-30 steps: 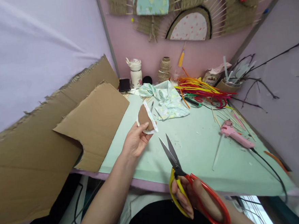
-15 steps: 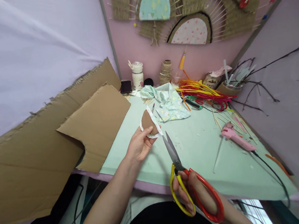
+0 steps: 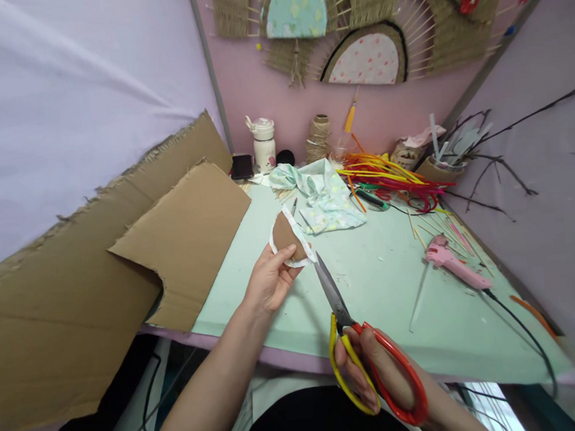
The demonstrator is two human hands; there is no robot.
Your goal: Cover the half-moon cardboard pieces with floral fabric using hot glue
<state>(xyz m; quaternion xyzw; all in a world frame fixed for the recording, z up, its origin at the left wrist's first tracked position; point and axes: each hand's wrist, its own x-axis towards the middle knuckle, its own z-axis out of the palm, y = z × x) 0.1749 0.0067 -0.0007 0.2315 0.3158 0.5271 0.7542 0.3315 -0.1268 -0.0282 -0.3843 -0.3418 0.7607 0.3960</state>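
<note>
My left hand (image 3: 272, 275) pinches a small, roughly half-round piece of brown cardboard (image 3: 285, 234) edged with white cloth, the thumb lying across its lower part. In my right hand (image 3: 361, 361) is a pair of scissors (image 3: 333, 290) with one yellow and one red handle loop. The blades point up and away from me and are nearly closed. Their tips are at the lower right corner of the cloth edging; I cannot tell whether cloth lies between them.
Large cardboard sheets (image 3: 190, 235) lie on the left. Behind are crumpled patterned fabric (image 3: 330, 199), a white bottle (image 3: 264, 148), a twine spool (image 3: 318, 138) and yellow and red pipe cleaners (image 3: 387, 172). To the right lie a pink glue gun (image 3: 456, 266) with a cord, and thin sticks.
The scissor blades have come closer together at the corner of the cloth edging. The cardboard piece and my left hand have shifted very slightly.
</note>
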